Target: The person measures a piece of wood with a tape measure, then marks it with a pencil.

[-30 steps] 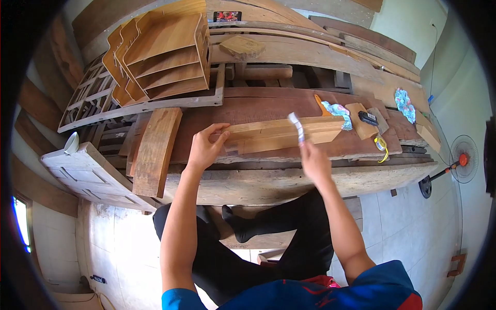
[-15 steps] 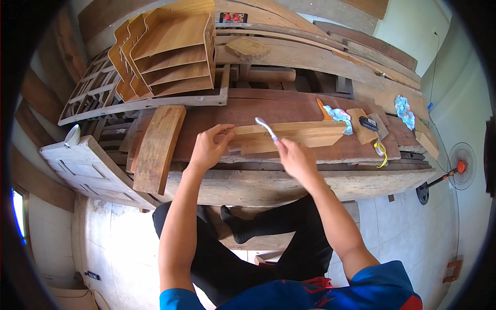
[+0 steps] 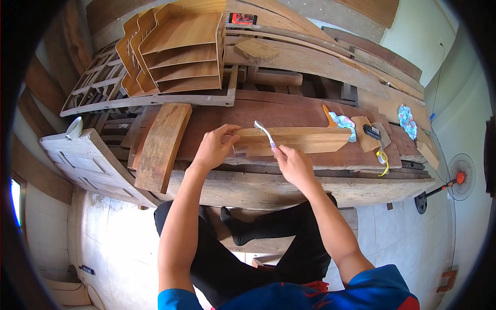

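My right hand (image 3: 293,164) grips the handle of a white toothbrush (image 3: 265,133), whose head hangs over the left part of a long light wooden piece (image 3: 305,137). That piece lies lengthwise on the reddish-brown plank (image 3: 258,109). At its left end, my left hand (image 3: 215,147) holds it with fingers and thumb. A thick wooden block (image 3: 163,147) lies to the left of my left hand. Beyond the right end of the long piece are a crumpled blue cloth (image 3: 343,122), a small wood piece with a black object (image 3: 371,132) on it, and a yellow tape measure (image 3: 382,157).
A tiered wooden tray (image 3: 181,51) stands at the back left, with a phone (image 3: 243,19) behind to its right. A white cup (image 3: 74,127) sits on the white panel (image 3: 82,160). Another cloth (image 3: 407,122) lies far right, near a fan (image 3: 460,177).
The toothbrush and my right hand have shifted slightly left along the wooden piece. The whole view has moved a little, and my left hand stays at the piece's left end.
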Available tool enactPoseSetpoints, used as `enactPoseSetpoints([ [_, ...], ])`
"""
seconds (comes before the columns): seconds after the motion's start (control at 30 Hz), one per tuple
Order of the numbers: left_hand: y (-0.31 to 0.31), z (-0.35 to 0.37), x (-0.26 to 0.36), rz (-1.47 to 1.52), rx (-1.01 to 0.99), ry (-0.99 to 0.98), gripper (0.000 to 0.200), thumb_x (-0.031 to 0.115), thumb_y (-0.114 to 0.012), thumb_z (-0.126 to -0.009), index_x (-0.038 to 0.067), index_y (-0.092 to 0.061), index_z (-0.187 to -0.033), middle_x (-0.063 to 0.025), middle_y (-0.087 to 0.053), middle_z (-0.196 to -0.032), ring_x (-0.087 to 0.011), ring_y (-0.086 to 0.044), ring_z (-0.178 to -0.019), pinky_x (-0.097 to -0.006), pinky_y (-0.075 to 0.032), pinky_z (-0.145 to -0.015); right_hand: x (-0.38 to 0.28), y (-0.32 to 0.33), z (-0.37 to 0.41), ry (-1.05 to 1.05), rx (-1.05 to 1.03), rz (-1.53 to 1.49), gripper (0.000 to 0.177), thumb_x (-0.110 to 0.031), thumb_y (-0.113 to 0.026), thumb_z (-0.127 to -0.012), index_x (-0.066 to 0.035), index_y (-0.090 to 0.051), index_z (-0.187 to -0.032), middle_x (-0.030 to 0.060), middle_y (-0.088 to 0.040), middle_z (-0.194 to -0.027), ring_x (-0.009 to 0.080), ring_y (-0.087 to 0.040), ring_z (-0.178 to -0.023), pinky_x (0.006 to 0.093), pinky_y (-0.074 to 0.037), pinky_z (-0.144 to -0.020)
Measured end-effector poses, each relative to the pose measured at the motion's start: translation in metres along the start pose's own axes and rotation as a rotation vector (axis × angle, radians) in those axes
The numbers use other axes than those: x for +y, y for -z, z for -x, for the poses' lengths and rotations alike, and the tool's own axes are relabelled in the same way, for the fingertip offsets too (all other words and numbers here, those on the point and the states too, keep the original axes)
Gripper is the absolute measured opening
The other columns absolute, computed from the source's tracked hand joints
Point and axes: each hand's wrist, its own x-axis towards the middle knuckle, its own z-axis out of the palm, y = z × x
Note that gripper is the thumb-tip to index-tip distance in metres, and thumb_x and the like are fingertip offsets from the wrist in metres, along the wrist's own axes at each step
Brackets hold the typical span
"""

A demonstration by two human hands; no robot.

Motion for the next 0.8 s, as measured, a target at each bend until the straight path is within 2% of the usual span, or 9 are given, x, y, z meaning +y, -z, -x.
enactPoseSetpoints([
  [0.03,0.0,0.001,-0.001,-0.006,-0.003,-0.01,0.031,0.012,-0.067,-0.1,0.001,-0.067,-0.129,-0.0204,-0.076,-0.106,-0.0253,-0.076,-0.095,-0.0346,-0.057,-0.084,0.003,0.004,-0.004,-0.019,-0.015,-0.022,0.039,-0.043,-0.05,-0.109,-0.011,-0.071,-0.099,0.0176,-0.068,-0.069,0.0438,-0.068,-0.069,0.0535,-0.052,-0.064],
  [0.2,-0.002,-0.005,-0.002,-0.073,0.016,-0.006,0.03,0.014,-0.069,-0.098,0.001,-0.069,-0.126,-0.021,-0.076,-0.104,-0.0283,-0.076,-0.096,-0.0359,-0.057,-0.087,0.016,-0.022,-0.001,-0.067,0.021,-0.11,0.04,-0.045,-0.05,-0.109,-0.01,-0.071,-0.105,0.0183,-0.07,-0.075,0.0435,-0.069,-0.075,0.0527,-0.052,-0.066],
  [0.23,-0.001,-0.006,-0.004,-0.088,0.013,-0.02,0.03,0.014,-0.069,-0.098,0.001,-0.07,-0.125,-0.0209,-0.076,-0.104,-0.029,-0.076,-0.096,-0.0365,-0.057,-0.088,0.016,-0.029,0.002,-0.018,0.071,-0.168,0.041,-0.044,-0.049,-0.109,-0.01,-0.07,-0.107,0.0189,-0.071,-0.078,0.0434,-0.07,-0.079,0.0525,-0.053,-0.069],
  [0.37,0.0,-0.014,-0.004,-0.132,0.013,-0.111,0.032,0.016,-0.068,-0.091,0.002,-0.073,-0.119,-0.0197,-0.076,-0.105,-0.0326,-0.075,-0.096,-0.0405,-0.058,-0.089,0.01,-0.018,0.003,-0.053,-0.027,-0.113,0.043,-0.044,-0.047,-0.109,-0.008,-0.069,-0.102,0.0186,-0.072,-0.082,0.0443,-0.069,-0.082,0.0525,-0.052,-0.072],
  [0.47,-0.004,-0.019,-0.002,-0.159,0.014,-0.073,0.03,0.019,-0.068,-0.09,0.003,-0.075,-0.115,-0.0186,-0.076,-0.104,-0.0332,-0.075,-0.094,-0.0407,-0.058,-0.088,0.011,-0.007,-0.009,-0.07,-0.175,-0.101,0.043,-0.043,-0.047,-0.11,-0.007,-0.068,-0.101,0.019,-0.072,-0.082,0.0449,-0.069,-0.083,0.053,-0.052,-0.072],
  [0.6,-0.002,-0.014,0.012,-0.212,0.024,-0.056,0.03,0.028,-0.07,-0.092,0.007,-0.076,-0.112,-0.0164,-0.077,-0.103,-0.0345,-0.073,-0.09,-0.0416,-0.058,-0.082,0.017,0.028,-0.024,-0.038,-0.424,-0.051,0.042,-0.042,-0.046,-0.11,-0.006,-0.068,-0.114,0.0216,-0.073,-0.089,0.0429,-0.07,-0.085,0.0511,-0.053,-0.077],
  [0.67,-0.006,-0.016,0.008,-0.248,0.046,-0.085,0.029,0.03,-0.069,-0.093,0.009,-0.076,-0.112,-0.0147,-0.076,-0.102,-0.0354,-0.072,-0.093,-0.0442,-0.058,-0.083,0.025,0.048,-0.027,0.029,-0.449,0.01,0.042,-0.041,-0.046,-0.11,-0.006,-0.068,-0.118,0.0222,-0.073,-0.091,0.041,-0.07,-0.086,0.0502,-0.053,-0.078],
  [0.7,-0.01,-0.017,0.006,-0.27,0.04,-0.103,0.029,0.031,-0.069,-0.094,0.01,-0.076,-0.113,-0.0138,-0.076,-0.101,-0.0358,-0.072,-0.094,-0.0454,-0.057,-0.083,0.046,0.042,-0.032,0.095,-0.4,0.041,0.041,-0.04,-0.047,-0.11,-0.007,-0.069,-0.117,0.0206,-0.072,-0.087,0.04,-0.07,-0.083,0.0502,-0.053,-0.077],
  [0.8,-0.015,-0.015,0.011,-0.297,0.044,-0.078,0.029,0.029,-0.069,-0.095,0.007,-0.075,-0.114,-0.0138,-0.075,-0.099,-0.0341,-0.071,-0.092,-0.0428,-0.058,-0.08,0.057,0.057,-0.029,0.095,-0.33,0.041,0.039,-0.041,-0.05,-0.109,-0.009,-0.072,-0.108,0.0145,-0.07,-0.074,0.036,-0.069,-0.072,0.0492,-0.052,-0.069],
])
